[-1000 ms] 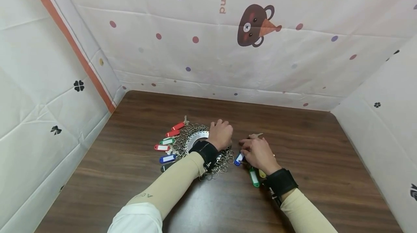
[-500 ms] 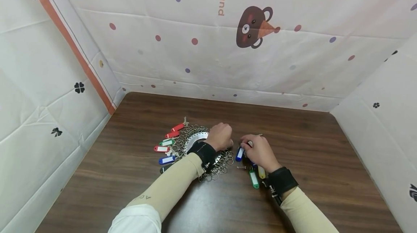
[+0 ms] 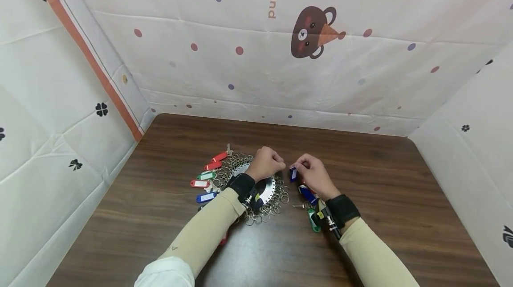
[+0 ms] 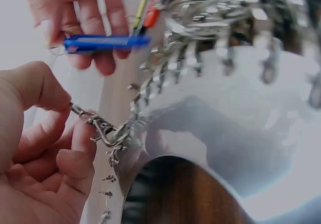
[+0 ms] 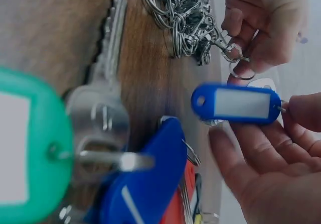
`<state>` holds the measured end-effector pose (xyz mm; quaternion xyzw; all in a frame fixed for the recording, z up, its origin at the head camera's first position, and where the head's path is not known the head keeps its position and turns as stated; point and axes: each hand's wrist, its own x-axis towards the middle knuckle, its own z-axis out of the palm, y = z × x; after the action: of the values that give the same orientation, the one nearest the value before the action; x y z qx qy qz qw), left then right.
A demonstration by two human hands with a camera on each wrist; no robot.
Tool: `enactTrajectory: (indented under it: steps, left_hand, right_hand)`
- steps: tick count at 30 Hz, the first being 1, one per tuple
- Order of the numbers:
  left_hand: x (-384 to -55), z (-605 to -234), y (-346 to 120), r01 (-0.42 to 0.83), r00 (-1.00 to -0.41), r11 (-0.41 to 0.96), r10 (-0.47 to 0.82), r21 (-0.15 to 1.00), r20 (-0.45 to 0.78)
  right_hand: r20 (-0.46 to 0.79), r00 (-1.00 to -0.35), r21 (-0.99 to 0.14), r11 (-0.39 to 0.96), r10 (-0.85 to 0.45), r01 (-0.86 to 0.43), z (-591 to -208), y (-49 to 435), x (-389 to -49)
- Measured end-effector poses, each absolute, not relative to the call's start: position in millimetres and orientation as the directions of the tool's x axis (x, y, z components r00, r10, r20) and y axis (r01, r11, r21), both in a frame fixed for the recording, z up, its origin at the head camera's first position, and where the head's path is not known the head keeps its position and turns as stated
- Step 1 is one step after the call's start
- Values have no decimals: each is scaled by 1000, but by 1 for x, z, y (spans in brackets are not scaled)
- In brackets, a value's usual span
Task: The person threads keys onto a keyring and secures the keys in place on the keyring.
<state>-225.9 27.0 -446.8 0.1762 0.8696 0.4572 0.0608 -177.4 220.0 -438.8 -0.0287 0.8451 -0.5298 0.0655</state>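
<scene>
Soft glare on the tabletop [image 3: 256,256], bright reflection on the metal ring [image 4: 225,118], blurry green tag [image 5: 37,146].

Backdrop cloth [image 3: 256,71], upper mid.: grey-brn printed txt, turned sideways, runs top to btm. Line 1 ends "n and", prev. letter cut off at top edge, v or w unclear. Line 2, to its left: "ife", start cropped. L sleeve [image 3: 212,229]: sm. dark mark, illegible. Blue key tag [image 5: 242,103] & green key tag [image 5: 47,148]: labels plain white in rt wrist view.

plate [image 3: 272,190]: on table [image 3: 401,198] | tag row [image 3: 199,183]: its left | tag pile [image 3: 307,195]: its right
</scene>
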Motion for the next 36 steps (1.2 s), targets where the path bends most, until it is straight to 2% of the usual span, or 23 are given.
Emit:
enactTrajectory:
  steps: [7, 10, 14, 23, 36]
  left_hand:
    - [-233, -454, 20, 93, -937, 374, 347, 923, -46]
    - [-233, -457, 19, 71, -937, 324, 345, 943, -48]
    - [-231, -457, 14, 86, -922, 286, 385, 954, -33]
    - [-235, -457, 5, 104, -865, 256, 500, 961, -39]
    - [-240, -455, 1, 226, -817, 328, 577, 917, -6]
  right_hand:
    - [-174, -972, -951, 282, -159, 124, -448, 204, -195]
    - [-203, -968, -956, 244, -148, 163, -452, 198, -200]
    - [-229, -967, -954, 224, -111, 200, -454, 194, -202]
    - [-202, -971, -956, 240, -129, 167, -452, 196, -202]
    - [-159, -975, -953, 281, -156, 111, -447, 194, -203]
